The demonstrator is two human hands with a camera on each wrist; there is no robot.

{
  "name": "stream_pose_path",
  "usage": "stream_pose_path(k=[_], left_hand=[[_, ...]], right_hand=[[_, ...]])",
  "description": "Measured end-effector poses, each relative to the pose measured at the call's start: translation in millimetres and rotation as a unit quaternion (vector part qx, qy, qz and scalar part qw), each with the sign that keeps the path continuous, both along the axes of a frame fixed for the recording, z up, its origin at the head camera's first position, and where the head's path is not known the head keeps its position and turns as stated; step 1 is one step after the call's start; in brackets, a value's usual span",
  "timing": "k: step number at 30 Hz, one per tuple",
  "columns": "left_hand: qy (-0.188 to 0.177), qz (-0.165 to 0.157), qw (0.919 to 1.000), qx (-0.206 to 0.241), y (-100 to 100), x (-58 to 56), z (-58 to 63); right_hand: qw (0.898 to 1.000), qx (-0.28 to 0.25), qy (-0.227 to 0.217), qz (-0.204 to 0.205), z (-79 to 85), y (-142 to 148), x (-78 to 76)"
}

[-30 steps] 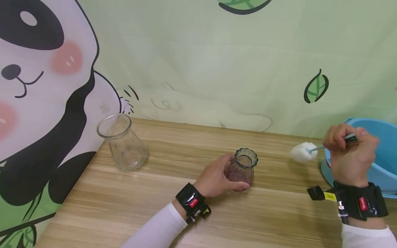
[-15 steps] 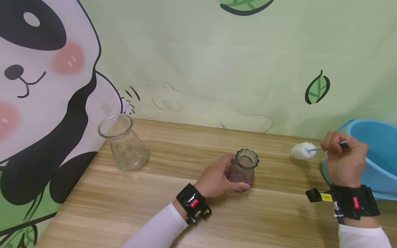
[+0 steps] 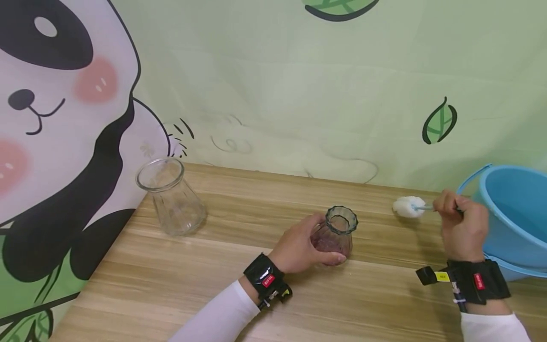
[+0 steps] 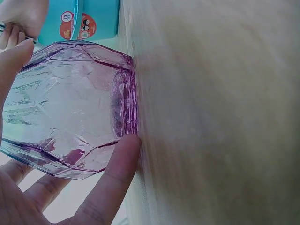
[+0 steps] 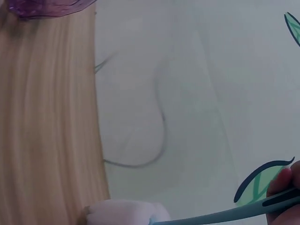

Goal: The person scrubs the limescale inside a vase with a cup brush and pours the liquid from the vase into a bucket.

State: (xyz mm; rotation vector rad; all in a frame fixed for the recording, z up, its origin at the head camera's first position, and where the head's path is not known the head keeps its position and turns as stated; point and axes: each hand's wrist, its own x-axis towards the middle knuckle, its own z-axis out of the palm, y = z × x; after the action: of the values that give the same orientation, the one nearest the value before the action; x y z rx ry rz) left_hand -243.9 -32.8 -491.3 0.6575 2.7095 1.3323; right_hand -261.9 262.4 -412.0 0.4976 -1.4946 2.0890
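My left hand (image 3: pixel 301 247) grips a small glass vase (image 3: pixel 331 240) round its body; the vase stands upright on the wooden table. Its glass is purple low down and grey-blue at the scalloped rim, and in the left wrist view the faceted purple base (image 4: pixel 124 103) meets the tabletop. My right hand (image 3: pixel 463 225) holds a sponge bottle brush by its blue-green handle (image 5: pixel 239 212). The brush's white sponge head (image 3: pixel 409 207) points left, above the table and apart from the vase.
A larger clear glass jar (image 3: pixel 177 204) stands at the left of the table. At the right, a blue bucket (image 3: pixel 508 237) with a handle sits beside my right hand. A green wall cloth (image 3: pixel 273 95) with a panda print hangs behind the table.
My right hand has moved left with the brush, away from over the bucket, which now shows more fully. The left hand and the vase have stayed in place.
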Motion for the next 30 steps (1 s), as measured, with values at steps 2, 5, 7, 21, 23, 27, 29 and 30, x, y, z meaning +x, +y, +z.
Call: stream_pose_path(k=[2, 5, 7, 21, 23, 27, 29, 30], left_hand=[[0.0, -0.001, 1.0, 0.0, 0, 0.1, 0.1], [-0.003, -0.002, 1.0, 0.001, 0, 0.3, 0.5], [-0.004, -0.003, 1.0, 0.001, 0, 0.5, 0.8], [-0.004, -0.003, 1.0, -0.001, 0, 1.2, 1.9], [-0.003, -0.002, 1.0, 0.0, 0, 1.2, 1.9], [-0.004, -0.002, 1.0, 0.001, 0, 0.8, 1.2], [-0.004, -0.002, 1.0, 0.002, 0, 0.4, 0.6], [-0.004, -0.002, 1.0, 0.002, 0, 0.2, 0.5]], right_hand=[[1.0, 0.008, -0.027, -0.013, -3.0, 2, 2.8], [0.992, 0.049, -0.096, -0.069, -5.4, 5, 9.2], [0.973, 0.128, -0.146, -0.123, -6.3, 8, 15.4], [0.819, 0.516, -0.194, -0.162, -16.5, 27, 58.7], [0.807, 0.535, -0.192, -0.159, -17.9, 28, 61.0], [0.788, 0.573, -0.17, -0.148, -23.5, 29, 61.9], [0.781, 0.59, -0.148, -0.143, -27.8, 28, 61.2], [0.776, 0.599, -0.138, -0.141, -29.9, 28, 60.8]])
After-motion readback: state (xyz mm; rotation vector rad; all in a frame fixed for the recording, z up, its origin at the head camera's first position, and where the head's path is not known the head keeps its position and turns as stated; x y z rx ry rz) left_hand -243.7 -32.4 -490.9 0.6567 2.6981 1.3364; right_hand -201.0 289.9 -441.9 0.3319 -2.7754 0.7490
